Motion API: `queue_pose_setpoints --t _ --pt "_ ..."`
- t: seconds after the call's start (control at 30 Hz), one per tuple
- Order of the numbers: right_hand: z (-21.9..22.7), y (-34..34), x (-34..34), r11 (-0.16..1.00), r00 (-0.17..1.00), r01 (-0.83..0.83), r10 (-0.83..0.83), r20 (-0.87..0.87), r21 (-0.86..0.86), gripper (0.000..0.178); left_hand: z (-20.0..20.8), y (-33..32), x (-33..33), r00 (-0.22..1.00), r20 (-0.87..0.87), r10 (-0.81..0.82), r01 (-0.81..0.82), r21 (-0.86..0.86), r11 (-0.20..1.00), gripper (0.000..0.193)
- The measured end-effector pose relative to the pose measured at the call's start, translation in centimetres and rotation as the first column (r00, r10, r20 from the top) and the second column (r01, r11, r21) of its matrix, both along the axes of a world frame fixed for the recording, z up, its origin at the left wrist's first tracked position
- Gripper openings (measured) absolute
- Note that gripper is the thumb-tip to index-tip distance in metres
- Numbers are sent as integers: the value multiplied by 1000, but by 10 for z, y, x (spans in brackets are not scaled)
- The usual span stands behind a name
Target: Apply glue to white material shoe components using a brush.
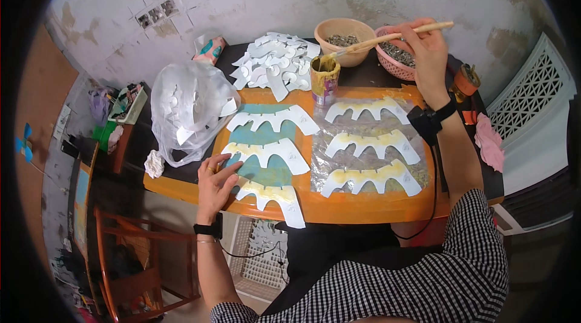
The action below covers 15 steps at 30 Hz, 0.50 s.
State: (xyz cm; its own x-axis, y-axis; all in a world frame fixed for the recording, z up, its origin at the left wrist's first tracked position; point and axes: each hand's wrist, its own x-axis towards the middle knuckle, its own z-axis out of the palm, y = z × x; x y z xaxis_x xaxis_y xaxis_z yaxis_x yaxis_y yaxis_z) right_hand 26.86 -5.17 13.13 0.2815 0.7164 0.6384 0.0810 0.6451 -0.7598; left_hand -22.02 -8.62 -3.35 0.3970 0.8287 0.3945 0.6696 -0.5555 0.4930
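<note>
My right hand [425, 54] grips a long wooden-handled brush [378, 40]. The brush slants down to the left, its tip at the mouth of a can [325, 86] smeared with yellow paste. My left hand [216, 185] lies with fingers spread at the left ends of two white cutouts, a middle one [270, 153] and a nearer one [272, 197]. Above them lies another white cutout [273, 120]. On the right are three more scalloped cutouts, the far one [369, 109], the middle one [372, 143] and the near one [371, 179]. Yellowish coating shows on all of them.
Behind the can stand a beige bowl [357, 28] and a pink basket [387, 64] of small metal pieces. A heap of white pieces [275, 60] and a clear plastic bag [187, 99] lie at the left. A pink cloth [488, 141] hangs at the right.
</note>
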Motion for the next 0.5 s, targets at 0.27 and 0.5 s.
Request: queue_pose_setpoints --t 0.27,0.5 --pt "-13 -42 15 990 989 144 -144 -17 7 11 4 0 0 999 -40 7 -7 0 1000 33" --pt "12 -66 19 968 988 151 -139 -70 202 5 1 -1 -2 998 -57 -7 9 23 1000 34"
